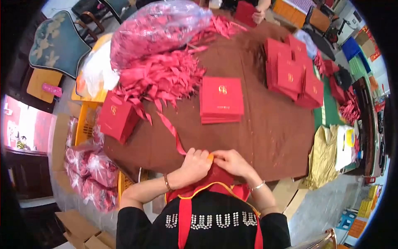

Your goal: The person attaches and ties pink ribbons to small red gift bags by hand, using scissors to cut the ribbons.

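Both hands meet at the near edge of the brown-covered table, close to my body. My left hand (196,165) is closed in a curl, and a pink ribbon (172,129) runs from the table to its knuckles. Beside it my right hand (234,162) has its fingers bent in a pinch; what they hold is hidden. A small orange piece (210,157) shows between the hands, with dark red material below it. Straight ahead lies a stack of red square cards (222,97) with gold print. Left of it is a heap of pink ribbons (166,76).
A clear bag of pink ribbons (157,29) sits behind the heap. More red card stacks lie at left (117,116) and right (292,70). Across the table, another person's hand (258,16) is beside a red card. Filled plastic bags (97,170) stand at left below the table.
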